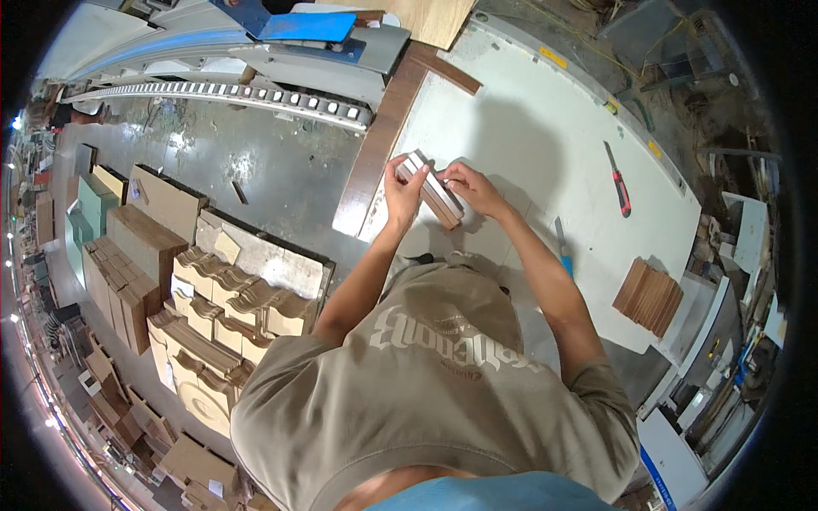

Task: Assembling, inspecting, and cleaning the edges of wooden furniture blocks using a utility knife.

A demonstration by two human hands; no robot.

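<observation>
My left hand (403, 196) is closed round a small bundle of narrow strips (442, 203), white and brown, held slanted above the near left part of a white worktable (520, 111). The thumb lies over the upper end of the bundle. My right hand (477, 189) is at the bundle's right side, thumb and fingers pinched together close to its edge. Whatever sits in that pinch is too small to make out. A blue-handled knife (565, 249) lies on the table by my right forearm, and a red and black utility knife (621, 189) lies farther right.
A stack of brown strips (648, 296) sits at the table's right corner. A brown board (379, 157) runs along the left edge, with a short brown strip (448, 71) at the far end. Stacked cream moulded panels (217, 311) stand on the left, below a roller conveyor (256, 95).
</observation>
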